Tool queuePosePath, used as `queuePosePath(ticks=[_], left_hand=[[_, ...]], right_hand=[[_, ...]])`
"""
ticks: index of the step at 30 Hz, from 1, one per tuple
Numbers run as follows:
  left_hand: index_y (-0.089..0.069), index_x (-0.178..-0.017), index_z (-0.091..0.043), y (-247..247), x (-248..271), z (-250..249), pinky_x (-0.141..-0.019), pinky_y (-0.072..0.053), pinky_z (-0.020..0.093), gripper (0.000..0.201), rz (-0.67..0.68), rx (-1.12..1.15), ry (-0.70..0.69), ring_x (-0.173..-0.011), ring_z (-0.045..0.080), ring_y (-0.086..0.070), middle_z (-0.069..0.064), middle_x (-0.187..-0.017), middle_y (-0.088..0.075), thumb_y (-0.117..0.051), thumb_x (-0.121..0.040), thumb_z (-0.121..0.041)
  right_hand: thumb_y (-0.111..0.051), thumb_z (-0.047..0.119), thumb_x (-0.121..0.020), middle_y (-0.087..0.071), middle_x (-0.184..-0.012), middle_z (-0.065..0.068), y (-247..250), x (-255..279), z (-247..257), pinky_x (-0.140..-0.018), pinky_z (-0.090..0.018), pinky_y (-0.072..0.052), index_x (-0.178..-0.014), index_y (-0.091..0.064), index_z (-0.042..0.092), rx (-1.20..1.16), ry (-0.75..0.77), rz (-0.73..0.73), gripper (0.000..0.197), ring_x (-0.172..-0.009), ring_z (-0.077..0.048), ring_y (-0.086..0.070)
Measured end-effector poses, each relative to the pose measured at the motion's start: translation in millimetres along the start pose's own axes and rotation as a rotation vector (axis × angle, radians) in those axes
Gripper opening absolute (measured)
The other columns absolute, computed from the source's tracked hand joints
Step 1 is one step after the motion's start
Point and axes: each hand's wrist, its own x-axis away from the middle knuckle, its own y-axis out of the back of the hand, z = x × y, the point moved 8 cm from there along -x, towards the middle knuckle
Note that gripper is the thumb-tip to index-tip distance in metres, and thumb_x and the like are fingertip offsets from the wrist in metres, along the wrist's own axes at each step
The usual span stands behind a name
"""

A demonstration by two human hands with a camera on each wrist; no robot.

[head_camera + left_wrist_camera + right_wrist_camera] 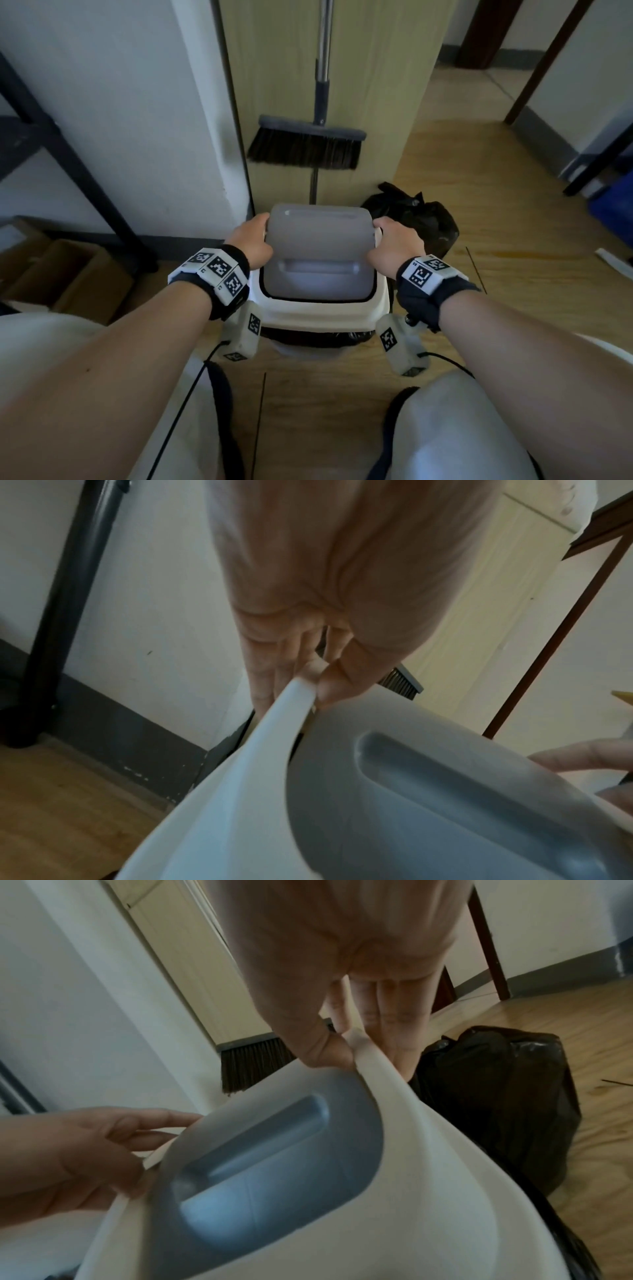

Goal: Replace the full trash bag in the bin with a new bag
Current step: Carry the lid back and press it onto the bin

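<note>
A small white bin (322,310) stands on the floor between my knees, topped by a white lid frame with a grey swing flap (320,240). My left hand (251,240) grips the lid's left edge, thumb on top and fingers under the white rim (291,696). My right hand (394,243) grips the right edge the same way, pinching the white rim (363,1047). A black bag liner (318,335) shows under the lid's front edge. A full, tied black trash bag (421,216) sits on the floor just right of the bin, also in the right wrist view (496,1096).
A broom (308,144) leans on the pale wooden panel (376,85) right behind the bin. A white wall (120,120) and dark metal frame (68,154) are at left, with cardboard boxes (61,274). Wooden floor (513,240) spreads to the right.
</note>
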Motion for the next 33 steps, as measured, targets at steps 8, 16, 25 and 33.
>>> queuePosePath(ticks=[8,16,25,33], left_hand=[[-0.033,-0.145,-0.013,-3.7,-6.6,5.8,-0.099,-0.039,0.034,0.080,0.064,0.024,-0.006,-0.127,0.032,-0.045,0.013,-0.141,-0.047,-0.066,-0.073,0.004],[-0.022,-0.149,-0.022,-9.8,-12.4,15.2,-0.101,-0.045,0.042,0.104,0.253,0.015,0.027,-0.125,0.030,-0.047,0.009,-0.142,-0.045,-0.078,-0.064,0.001],[-0.015,-0.150,-0.028,-13.5,-16.5,18.1,-0.079,-0.055,0.033,0.114,0.390,-0.020,0.067,-0.121,0.030,-0.050,0.006,-0.144,-0.041,-0.081,-0.063,0.003],[-0.015,-0.146,-0.028,-23.6,-18.7,10.2,-0.075,-0.059,0.049,0.114,0.419,-0.171,0.038,-0.101,0.033,-0.060,0.012,-0.127,-0.050,-0.086,-0.059,-0.008]], right_hand=[[-0.069,0.012,-0.075,-0.055,-0.102,-0.003,-13.8,-10.0,-11.9,-0.077,-0.042,-0.060,-0.142,-0.033,0.031,0.001,-0.084,0.168,0.079,-0.092,-0.027,-0.064],[-0.081,0.012,-0.068,-0.057,-0.124,-0.009,-11.9,-8.2,-11.2,-0.087,-0.044,-0.056,-0.147,-0.027,0.023,0.154,-0.061,0.372,0.097,-0.100,-0.027,-0.066],[-0.079,0.005,-0.071,-0.054,-0.131,-0.012,-14.8,-8.2,-4.9,-0.093,-0.046,-0.052,-0.145,-0.030,0.016,0.199,-0.046,0.479,0.090,-0.112,-0.034,-0.060],[-0.086,0.031,-0.061,-0.058,-0.119,-0.010,-28.8,-22.8,0.5,-0.089,-0.042,-0.054,-0.139,-0.029,0.010,0.541,-0.040,0.480,0.099,-0.102,-0.030,-0.063]])
